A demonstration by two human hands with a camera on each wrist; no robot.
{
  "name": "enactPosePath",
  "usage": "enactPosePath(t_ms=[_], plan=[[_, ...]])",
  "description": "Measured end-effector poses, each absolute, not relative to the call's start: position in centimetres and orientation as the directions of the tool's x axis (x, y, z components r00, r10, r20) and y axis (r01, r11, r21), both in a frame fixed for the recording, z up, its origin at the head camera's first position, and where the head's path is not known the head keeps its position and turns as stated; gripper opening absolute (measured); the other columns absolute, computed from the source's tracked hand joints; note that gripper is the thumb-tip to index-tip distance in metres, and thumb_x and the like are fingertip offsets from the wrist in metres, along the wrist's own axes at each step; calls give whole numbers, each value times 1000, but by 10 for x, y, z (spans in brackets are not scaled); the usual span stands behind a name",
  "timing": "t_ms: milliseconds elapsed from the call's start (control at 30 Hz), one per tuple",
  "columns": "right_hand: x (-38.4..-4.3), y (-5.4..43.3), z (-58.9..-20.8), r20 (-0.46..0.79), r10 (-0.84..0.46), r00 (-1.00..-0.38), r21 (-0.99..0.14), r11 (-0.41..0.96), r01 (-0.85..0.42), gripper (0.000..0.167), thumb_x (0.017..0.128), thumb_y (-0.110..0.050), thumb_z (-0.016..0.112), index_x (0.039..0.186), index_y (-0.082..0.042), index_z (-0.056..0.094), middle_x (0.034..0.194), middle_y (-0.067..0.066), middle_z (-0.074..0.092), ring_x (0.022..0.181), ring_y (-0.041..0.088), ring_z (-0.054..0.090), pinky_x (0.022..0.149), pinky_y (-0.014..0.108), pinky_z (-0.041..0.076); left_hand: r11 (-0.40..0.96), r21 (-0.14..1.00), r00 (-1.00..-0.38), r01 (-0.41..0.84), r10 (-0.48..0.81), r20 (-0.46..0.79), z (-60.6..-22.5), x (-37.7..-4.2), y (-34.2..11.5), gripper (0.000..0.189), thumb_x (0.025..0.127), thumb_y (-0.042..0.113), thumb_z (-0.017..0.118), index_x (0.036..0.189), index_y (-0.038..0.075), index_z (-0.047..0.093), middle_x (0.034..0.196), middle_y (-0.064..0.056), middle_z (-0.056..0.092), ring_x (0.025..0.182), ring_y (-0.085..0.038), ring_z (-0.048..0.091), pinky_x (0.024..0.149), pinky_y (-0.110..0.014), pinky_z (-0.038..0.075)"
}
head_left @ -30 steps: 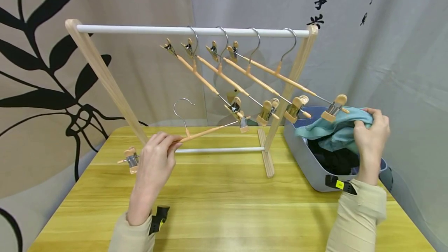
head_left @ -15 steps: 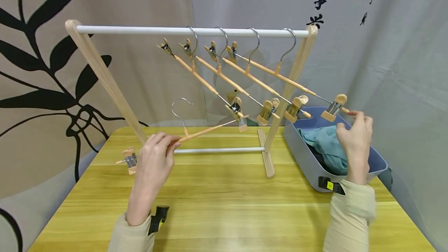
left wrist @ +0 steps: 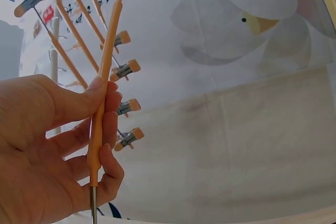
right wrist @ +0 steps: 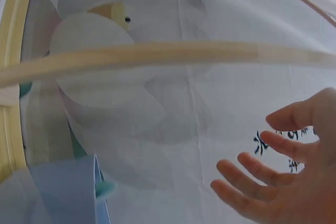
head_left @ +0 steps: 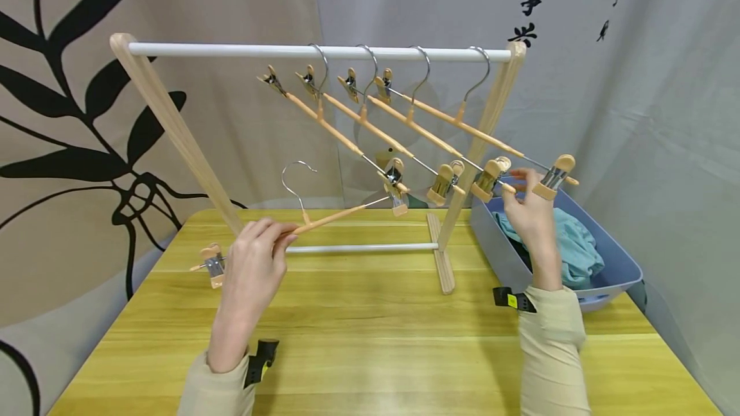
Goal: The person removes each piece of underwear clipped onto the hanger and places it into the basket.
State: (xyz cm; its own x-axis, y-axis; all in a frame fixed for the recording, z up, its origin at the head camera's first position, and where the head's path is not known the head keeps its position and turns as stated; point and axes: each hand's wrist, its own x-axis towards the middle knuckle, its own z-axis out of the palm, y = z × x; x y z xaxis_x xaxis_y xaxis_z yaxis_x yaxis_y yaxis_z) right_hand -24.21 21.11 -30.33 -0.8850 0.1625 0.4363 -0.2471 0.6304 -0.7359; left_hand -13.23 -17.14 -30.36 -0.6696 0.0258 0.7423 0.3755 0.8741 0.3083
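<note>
My left hand (head_left: 254, 268) pinches the orange bar of a clip hanger (head_left: 332, 218) low in front of the rack; its metal hook points up. In the left wrist view, thumb and fingers close round that hanger's bar (left wrist: 107, 51). My right hand (head_left: 533, 226) is above the near left side of a blue-grey basin (head_left: 621, 265), behind the hanging clips. In the right wrist view the same hand (right wrist: 294, 174) has its fingers spread with nothing between them. A teal garment (head_left: 578, 252) lies bunched in the basin, partly covered by the hand.
A wooden rack with a white top rail (head_left: 231, 50) stands across the table (head_left: 376, 345). Several clip hangers (head_left: 393, 111) hang on its right half, their clips jutting toward me near the basin. A printed curtain (head_left: 243, 127) hangs behind.
My right hand has let the teal garment drop into the basin and moved left, behind the hanging clips. The left hand holds its hanger in almost the same place.
</note>
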Motion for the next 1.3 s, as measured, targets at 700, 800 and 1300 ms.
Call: enactPosePath(t_ms=[700,800,1300], plan=[[-262,172,-319,446,69,-892,-780,518,-350,50,94,-21,58,137,-3,43,108,23,61,95,28,57,82,37,44,873,315,-673,372,19,740,-302,-133,-170,8,81,-1,70,89,-3,73,83,-16,70,73,-30,61,58,-38,51],[-264,169,-322,482,110,-869,-782,502,-370,46,93,-18,59,135,-4,45,104,22,61,92,28,57,80,36,45,874,315,-671,370,17,741,-302,-133,-170,9,81,-1,70,89,-3,73,83,-16,70,72,-29,61,57,-38,50],[-269,163,-329,557,148,-817,-759,489,-429,41,93,-8,56,133,0,49,100,24,63,92,33,60,80,37,46,889,321,-661,326,-28,750,-297,-133,-172,9,81,-2,69,90,-5,72,82,-19,69,73,-32,61,59,-41,51]])
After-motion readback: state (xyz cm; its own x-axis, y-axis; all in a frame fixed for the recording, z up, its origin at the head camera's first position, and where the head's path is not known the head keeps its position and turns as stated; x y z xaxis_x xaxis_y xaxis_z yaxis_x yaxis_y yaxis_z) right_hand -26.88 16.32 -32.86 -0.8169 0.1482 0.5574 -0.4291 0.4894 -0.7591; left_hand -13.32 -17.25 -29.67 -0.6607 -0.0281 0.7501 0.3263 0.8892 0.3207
